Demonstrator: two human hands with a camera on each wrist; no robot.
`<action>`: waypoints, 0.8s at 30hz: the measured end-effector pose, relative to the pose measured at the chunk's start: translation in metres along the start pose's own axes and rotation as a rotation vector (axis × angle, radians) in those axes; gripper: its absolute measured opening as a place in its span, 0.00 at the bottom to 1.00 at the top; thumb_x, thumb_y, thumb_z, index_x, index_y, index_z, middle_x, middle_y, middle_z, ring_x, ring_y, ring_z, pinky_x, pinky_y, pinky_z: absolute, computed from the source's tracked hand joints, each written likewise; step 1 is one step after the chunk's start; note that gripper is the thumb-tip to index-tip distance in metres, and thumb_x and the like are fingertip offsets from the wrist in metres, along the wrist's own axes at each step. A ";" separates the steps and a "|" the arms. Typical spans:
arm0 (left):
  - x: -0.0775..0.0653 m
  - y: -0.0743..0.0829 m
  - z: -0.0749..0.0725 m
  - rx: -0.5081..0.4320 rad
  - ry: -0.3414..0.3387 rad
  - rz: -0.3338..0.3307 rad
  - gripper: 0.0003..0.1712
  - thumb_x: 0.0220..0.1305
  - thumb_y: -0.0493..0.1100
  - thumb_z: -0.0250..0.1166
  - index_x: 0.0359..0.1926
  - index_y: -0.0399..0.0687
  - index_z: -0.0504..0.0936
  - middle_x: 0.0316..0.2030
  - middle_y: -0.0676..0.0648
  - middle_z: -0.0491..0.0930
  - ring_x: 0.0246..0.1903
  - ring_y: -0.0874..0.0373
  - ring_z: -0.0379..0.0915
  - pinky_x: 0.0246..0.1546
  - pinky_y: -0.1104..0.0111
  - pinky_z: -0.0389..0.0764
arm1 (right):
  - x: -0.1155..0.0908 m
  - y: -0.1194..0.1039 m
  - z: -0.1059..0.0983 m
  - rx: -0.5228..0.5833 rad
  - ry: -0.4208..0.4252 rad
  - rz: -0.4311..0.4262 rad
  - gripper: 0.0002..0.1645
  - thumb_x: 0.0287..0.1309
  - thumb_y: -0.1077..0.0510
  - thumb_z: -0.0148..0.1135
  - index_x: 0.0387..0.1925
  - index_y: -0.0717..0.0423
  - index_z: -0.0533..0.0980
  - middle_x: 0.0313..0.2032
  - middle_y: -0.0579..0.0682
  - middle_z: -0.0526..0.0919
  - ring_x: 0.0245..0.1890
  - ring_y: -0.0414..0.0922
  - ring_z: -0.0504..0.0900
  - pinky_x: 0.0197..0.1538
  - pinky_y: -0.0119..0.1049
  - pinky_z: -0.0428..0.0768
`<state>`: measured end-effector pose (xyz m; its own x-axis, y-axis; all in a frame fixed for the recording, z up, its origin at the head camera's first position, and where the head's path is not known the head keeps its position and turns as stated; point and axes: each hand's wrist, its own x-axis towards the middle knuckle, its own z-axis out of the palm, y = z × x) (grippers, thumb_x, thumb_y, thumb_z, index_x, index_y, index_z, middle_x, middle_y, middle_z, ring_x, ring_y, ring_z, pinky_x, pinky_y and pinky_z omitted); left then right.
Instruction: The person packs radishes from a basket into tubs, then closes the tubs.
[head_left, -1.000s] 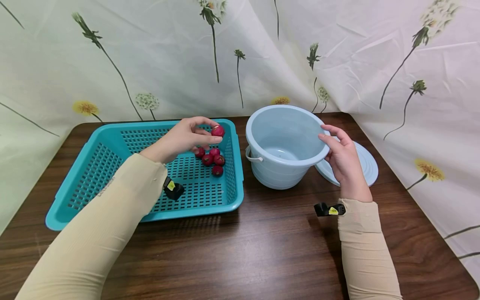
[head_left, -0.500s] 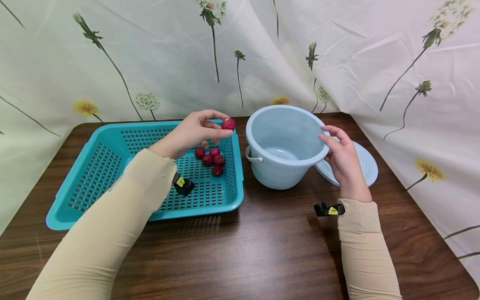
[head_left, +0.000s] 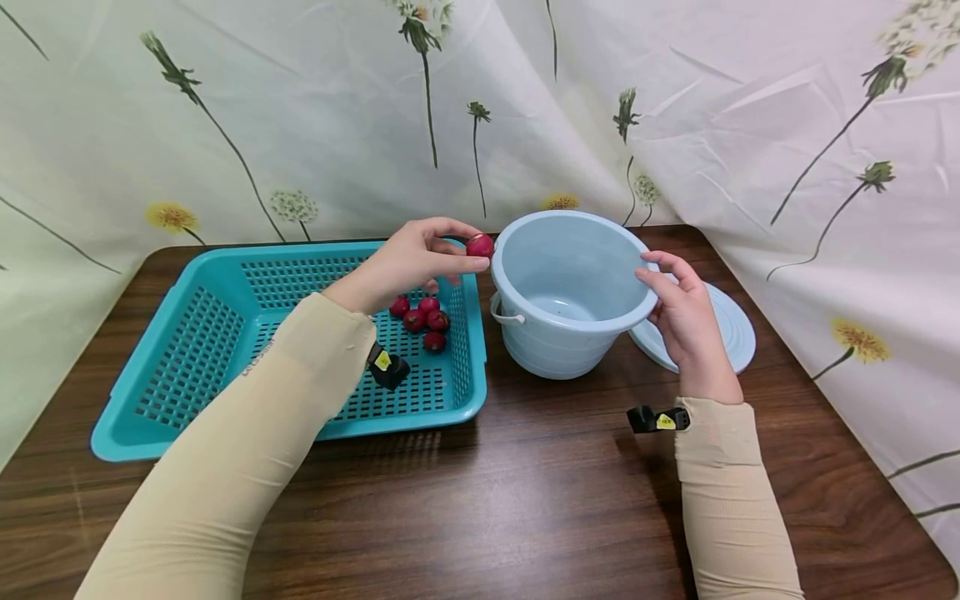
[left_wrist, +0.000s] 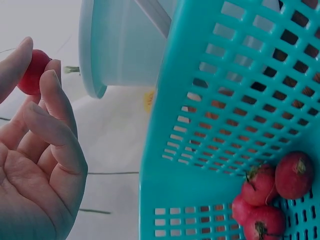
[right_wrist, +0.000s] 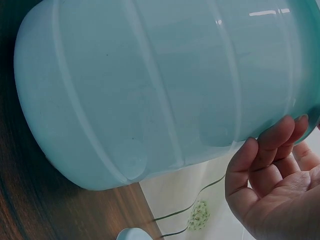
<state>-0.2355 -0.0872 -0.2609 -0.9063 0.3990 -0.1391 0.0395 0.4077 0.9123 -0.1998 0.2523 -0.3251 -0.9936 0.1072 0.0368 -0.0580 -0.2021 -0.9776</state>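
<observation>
My left hand [head_left: 416, 260] pinches a red radish [head_left: 480, 246] between thumb and fingertips, just left of the rim of a light blue bucket [head_left: 558, 354]. In the left wrist view the held radish [left_wrist: 35, 72] shows round and smooth, and the hand is outside the teal basket's wall. Several more radishes [head_left: 414, 320] lie in the right part of the teal basket [head_left: 474, 367]. My right hand [head_left: 688, 321] holds the bucket's right rim, thumb and fingers on either side of it. The bucket stands upright, its inside bare, with its white handle [head_left: 504, 310] hanging down the left side.
A round light blue lid [head_left: 731, 329] lies on the brown wooden table [head_left: 525, 500], right of the bucket and partly behind my right hand. Basket and bucket stand close side by side. A flower-printed cloth [head_left: 337, 100] hangs behind the table.
My left hand has carried the radish rightward, from over the basket to beside the bucket's left rim. The right hand and the bucket have stayed in place.
</observation>
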 end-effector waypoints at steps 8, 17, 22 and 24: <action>0.003 0.002 0.006 -0.006 -0.023 0.021 0.26 0.63 0.54 0.69 0.61 0.60 0.75 0.48 0.46 0.83 0.44 0.46 0.77 0.33 0.65 0.74 | 0.000 -0.001 0.001 0.000 -0.002 0.000 0.12 0.64 0.57 0.64 0.49 0.47 0.75 0.33 0.45 0.80 0.26 0.37 0.81 0.31 0.26 0.79; 0.007 0.008 0.015 -0.027 -0.050 0.030 0.27 0.63 0.53 0.69 0.62 0.58 0.75 0.50 0.47 0.83 0.41 0.50 0.79 0.36 0.63 0.72 | -0.001 -0.001 0.000 -0.002 -0.001 0.002 0.13 0.64 0.57 0.64 0.49 0.48 0.75 0.34 0.46 0.80 0.26 0.37 0.81 0.32 0.26 0.79; 0.008 0.010 0.019 -0.023 -0.058 0.027 0.27 0.63 0.53 0.69 0.62 0.59 0.75 0.49 0.48 0.83 0.42 0.48 0.79 0.37 0.62 0.73 | -0.001 -0.001 0.000 0.000 -0.001 0.001 0.13 0.64 0.57 0.64 0.49 0.48 0.75 0.34 0.46 0.80 0.26 0.37 0.81 0.31 0.26 0.79; 0.009 0.011 0.021 -0.034 -0.059 0.022 0.26 0.63 0.53 0.69 0.61 0.58 0.75 0.48 0.48 0.84 0.42 0.47 0.79 0.37 0.62 0.73 | -0.001 -0.001 0.000 -0.001 -0.001 0.002 0.12 0.64 0.57 0.64 0.49 0.47 0.75 0.34 0.46 0.80 0.26 0.37 0.81 0.31 0.26 0.79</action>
<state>-0.2343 -0.0623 -0.2598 -0.8792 0.4554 -0.1401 0.0440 0.3705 0.9278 -0.1983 0.2521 -0.3238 -0.9938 0.1055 0.0354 -0.0562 -0.2017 -0.9778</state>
